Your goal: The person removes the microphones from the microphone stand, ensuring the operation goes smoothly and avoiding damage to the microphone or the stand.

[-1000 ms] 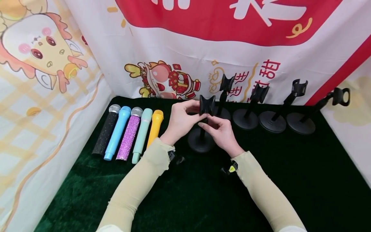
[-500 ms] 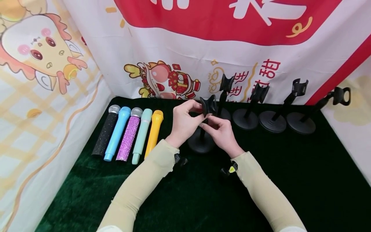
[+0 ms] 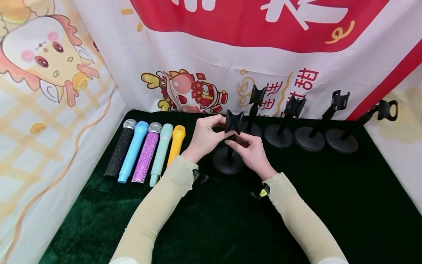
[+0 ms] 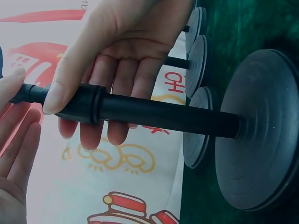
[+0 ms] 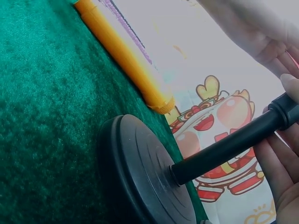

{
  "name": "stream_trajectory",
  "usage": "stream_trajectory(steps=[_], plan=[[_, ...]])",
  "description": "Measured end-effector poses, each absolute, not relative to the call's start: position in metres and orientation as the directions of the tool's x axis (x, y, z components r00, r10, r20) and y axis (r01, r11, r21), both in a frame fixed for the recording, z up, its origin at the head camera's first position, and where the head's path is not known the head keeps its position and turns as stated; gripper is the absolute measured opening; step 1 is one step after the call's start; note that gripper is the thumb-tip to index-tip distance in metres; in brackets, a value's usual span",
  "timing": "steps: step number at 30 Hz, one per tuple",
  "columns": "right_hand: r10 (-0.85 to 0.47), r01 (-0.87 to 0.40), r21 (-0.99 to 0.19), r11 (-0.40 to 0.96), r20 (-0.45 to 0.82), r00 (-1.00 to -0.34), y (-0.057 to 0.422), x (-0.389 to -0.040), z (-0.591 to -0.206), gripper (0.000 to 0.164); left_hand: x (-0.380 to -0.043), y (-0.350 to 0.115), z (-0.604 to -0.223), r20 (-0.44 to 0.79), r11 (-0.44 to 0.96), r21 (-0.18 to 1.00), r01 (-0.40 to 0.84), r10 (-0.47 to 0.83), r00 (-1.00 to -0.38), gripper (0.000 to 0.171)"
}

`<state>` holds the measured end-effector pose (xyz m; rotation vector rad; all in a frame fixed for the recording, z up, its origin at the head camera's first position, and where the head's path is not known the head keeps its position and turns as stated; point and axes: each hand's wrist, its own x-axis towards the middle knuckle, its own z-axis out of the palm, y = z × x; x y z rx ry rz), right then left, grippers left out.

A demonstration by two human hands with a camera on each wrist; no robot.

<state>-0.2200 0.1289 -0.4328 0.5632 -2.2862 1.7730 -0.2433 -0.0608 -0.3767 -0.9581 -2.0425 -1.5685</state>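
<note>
In the head view, a black desktop microphone stand stands upright on its round base, between both hands. My left hand pinches the narrow neck just under its U-shaped clip. Lower down, my right hand grips the collar of the pole. The left wrist view shows the right thumb lying across the collar, with the fingers behind it. The left hand comes in there from the lower left. In the right wrist view, the pole rises from the ridged base.
On the left lie several microphones in a row: black, blue, purple glitter, mint and yellow. More black stands line the back right of the green cloth, before a printed curtain.
My left wrist swings slightly to the right, then back left, and the clip turns a little with it. My right hand stays at the collar; the base keeps its place.
</note>
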Motion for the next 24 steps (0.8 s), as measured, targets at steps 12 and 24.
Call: stream_trajectory(steps=[12, 24], plan=[[-0.265, -0.286, -0.927, 0.244, 0.22, -0.939, 0.132, -0.221, -0.438, 0.024, -0.245, -0.058, -0.392, 0.639, 0.123, 0.718, 0.685, 0.272, -0.719, 0.013], [-0.325, -0.215, -0.948, 0.236, 0.132, -0.937, 0.143, -0.221, -0.457, 0.041, -0.241, -0.059, -0.391, 0.618, 0.137, 0.735, 0.664, 0.267, -0.739, 0.013]])
